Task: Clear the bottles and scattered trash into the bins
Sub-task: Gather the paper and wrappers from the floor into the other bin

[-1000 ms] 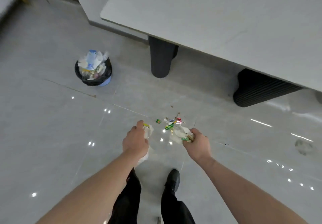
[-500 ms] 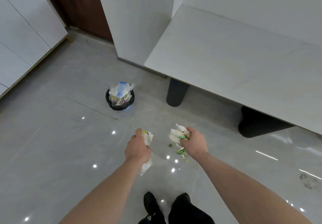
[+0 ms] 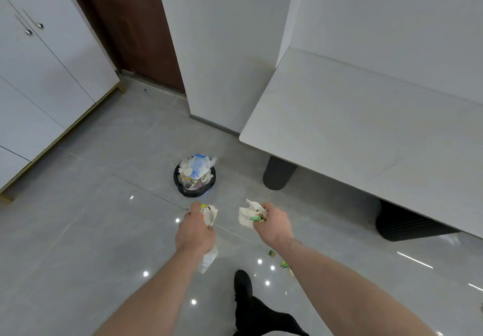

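Trash now rides in both fists: the left hand (image 3: pixel 194 234) grips crumpled paper (image 3: pixel 210 214), the right hand (image 3: pixel 273 224) clutches a tissue wad (image 3: pixel 248 215). The person has straightened up facing the heaped bin (image 3: pixel 194 176) ahead; green scraps (image 3: pixel 272 253) remain on the floor (image 3: pixel 78 231) behind.

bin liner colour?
Black liner around the full bin, seen in the head view.

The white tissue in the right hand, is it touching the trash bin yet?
Apart. The head view shows bare grey floor between the white tissue gripped by the right hand and the black trash bin.
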